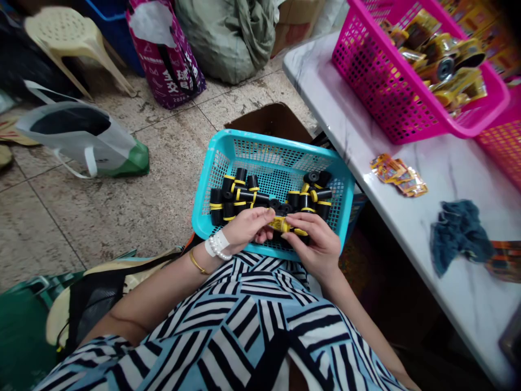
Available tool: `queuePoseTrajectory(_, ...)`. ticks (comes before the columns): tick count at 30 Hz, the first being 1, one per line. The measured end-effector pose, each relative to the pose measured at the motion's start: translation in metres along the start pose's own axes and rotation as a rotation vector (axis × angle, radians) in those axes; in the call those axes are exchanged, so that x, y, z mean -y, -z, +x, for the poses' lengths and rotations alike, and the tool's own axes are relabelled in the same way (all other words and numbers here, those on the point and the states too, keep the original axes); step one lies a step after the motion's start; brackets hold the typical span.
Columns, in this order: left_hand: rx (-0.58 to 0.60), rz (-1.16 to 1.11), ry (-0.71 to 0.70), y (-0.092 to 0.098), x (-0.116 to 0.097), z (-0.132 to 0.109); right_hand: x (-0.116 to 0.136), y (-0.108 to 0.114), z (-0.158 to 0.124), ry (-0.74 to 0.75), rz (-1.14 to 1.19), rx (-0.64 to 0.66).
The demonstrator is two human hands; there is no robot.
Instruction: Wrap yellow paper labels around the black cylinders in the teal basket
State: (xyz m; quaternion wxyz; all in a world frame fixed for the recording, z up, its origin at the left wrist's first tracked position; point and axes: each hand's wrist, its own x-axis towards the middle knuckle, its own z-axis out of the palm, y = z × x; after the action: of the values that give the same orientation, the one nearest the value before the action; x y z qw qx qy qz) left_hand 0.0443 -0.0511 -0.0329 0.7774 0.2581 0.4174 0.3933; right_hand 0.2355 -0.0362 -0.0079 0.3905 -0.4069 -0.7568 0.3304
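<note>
A turquoise mesh basket rests on my lap, holding several black rollers with yellow bands. Over its near edge both hands meet on a small yellow toy part. My left hand, with a white bead bracelet and a gold bangle at the wrist, pinches the part from the left. My right hand grips it from the right, with a black-and-yellow roller under its fingers.
A white marble-look table runs along the right, carrying a pink basket of yellow toy vehicles, a pile of wrappers and a blue cloth. Bags, a plastic stool and a cardboard box stand on the tiled floor.
</note>
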Motion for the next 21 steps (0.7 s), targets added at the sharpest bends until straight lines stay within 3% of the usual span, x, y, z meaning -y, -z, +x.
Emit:
queuePoseTrajectory(4, 0.041, -0.078, -0.016, 0.003, 0.000, 0.001, 0.004, 0.002, 0.000, -0.093, 0.030, 0.047)
queuePoseTrajectory(10, 0.072, 0.007, -0.114, 0.004, 0.007, 0.003, 0.012, -0.008, -0.006, -0.106, -0.109, -0.084)
queuePoseTrajectory(17, -0.042, 0.322, -0.388, -0.006, 0.009, -0.010, 0.014, -0.004, -0.009, -0.484, 0.201, 0.008)
queuePoseTrajectory(21, -0.048, 0.278, -0.379, -0.011, 0.007, -0.012, 0.019, 0.000, -0.009, -0.593, 0.316, -0.042)
